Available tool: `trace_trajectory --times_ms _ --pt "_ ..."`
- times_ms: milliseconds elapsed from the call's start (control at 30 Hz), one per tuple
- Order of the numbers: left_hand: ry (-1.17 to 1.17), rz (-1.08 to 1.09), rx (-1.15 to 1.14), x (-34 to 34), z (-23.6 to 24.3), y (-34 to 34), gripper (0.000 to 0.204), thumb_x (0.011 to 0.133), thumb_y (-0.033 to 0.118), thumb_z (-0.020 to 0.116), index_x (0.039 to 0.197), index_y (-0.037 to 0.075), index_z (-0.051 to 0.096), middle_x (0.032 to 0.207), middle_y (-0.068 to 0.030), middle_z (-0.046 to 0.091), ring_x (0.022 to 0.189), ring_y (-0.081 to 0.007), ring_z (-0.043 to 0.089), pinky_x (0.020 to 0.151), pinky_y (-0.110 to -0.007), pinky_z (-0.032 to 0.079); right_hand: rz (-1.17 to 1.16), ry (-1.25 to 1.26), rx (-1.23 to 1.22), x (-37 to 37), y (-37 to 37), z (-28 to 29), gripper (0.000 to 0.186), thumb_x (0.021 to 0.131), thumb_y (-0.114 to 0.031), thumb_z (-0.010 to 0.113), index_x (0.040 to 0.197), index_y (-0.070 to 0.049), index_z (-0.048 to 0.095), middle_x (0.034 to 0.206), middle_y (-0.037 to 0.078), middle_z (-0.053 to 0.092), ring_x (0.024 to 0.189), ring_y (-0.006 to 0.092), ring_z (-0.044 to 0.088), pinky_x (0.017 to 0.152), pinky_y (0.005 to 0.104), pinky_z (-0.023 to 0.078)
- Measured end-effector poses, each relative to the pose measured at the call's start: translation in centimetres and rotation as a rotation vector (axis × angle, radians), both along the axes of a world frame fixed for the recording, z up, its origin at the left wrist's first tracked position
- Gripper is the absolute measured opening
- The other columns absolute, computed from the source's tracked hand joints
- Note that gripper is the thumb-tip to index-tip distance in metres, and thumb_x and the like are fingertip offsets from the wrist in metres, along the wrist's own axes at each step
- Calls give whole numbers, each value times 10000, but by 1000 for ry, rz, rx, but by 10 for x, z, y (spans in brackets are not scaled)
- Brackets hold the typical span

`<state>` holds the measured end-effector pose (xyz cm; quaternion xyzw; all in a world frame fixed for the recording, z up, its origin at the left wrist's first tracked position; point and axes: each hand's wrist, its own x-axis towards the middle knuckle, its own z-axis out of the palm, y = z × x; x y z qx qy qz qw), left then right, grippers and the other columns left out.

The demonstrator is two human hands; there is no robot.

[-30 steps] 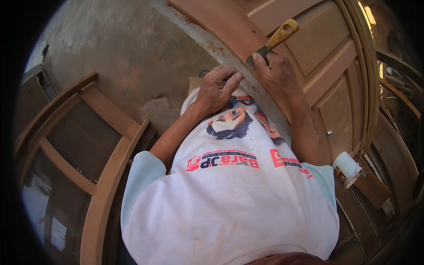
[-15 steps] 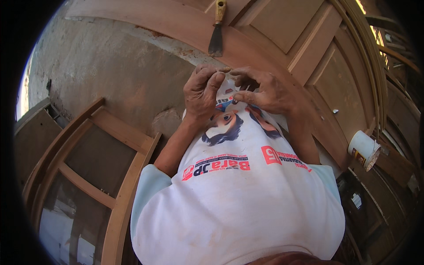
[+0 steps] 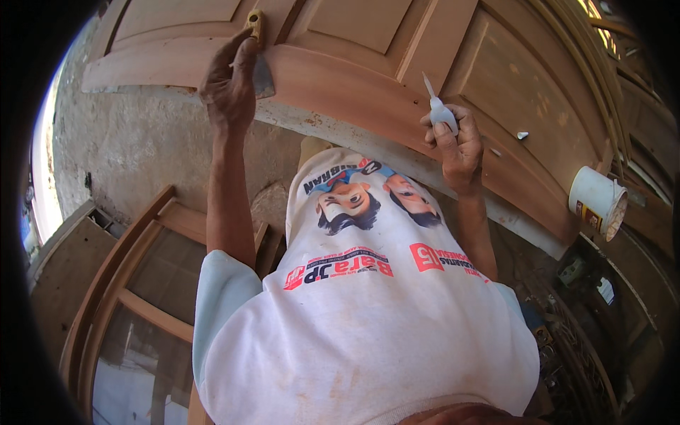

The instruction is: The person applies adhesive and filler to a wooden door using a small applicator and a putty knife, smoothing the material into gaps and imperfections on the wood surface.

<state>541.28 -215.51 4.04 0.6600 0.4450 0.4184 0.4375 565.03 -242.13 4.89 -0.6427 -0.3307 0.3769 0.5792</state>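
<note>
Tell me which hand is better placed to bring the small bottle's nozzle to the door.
Right, probably. The right hand has the small white bottle in its grip, nozzle pointing toward the door. The left hand is at the putty knife, well away from the bottle.

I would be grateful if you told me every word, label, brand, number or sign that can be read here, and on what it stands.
I won't copy printed wording, but this is where it stands.
White shirt: red and dark lettering and a number, large parts legible, finest lines too small.
White bucket: coloured label, too small to read.
White squeeze bottle in the right hand: none visible.
Scraper: none visible.
</note>
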Motion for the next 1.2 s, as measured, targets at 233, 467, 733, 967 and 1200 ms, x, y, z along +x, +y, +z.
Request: trace_trajectory --times_ms 233,467,733,967,1200 --pt "537 432 281 -62 -59 161 493 969 479 645 1232 76 750 1196 -135 746 1192 -308 650 1064 -433 474 -153 -218 20 27 -12 -7 242 1039 -164 668 1203 12 639 959 53 699 768 85 637 675 255 541" --pt "797 421 317 -68 -89 179 441 939 514 606 1200 203 779 1257 -110 703 1246 -345 582 1094 -449 441 -289 -195 -50 27 -18 -24 234 1026 -163 687 1169 20 652 852 47 678 712 83 630 640 245 524" --pt "818 418 347 -74 -97 186 447 932 518 600 1172 193 790 1259 -123 699 1223 -361 596 1092 -454 437 -288 -282 -14 31 -15 -30 213 1025 -150 661 1144 27 657 786 21 642 657 64 570 607 227 481" --pt "914 431 397 -73 -94 185 490 940 531 630 1162 124 787 1196 -141 725 1165 -325 653 1051 -422 477 -294 -432 -9 40 -10 -37 203 1022 -166 669 1103 20 682 756 2 623 623 49 547 563 225 443" --pt "937 420 402 -79 -97 189 497 940 535 624 1179 128 779 1210 -138 718 1186 -328 640 1068 -423 464 -268 -479 -13 43 -8 -41 228 1010 -205 687 1081 11 691 766 -6 619 639 52 536 582 233 443"
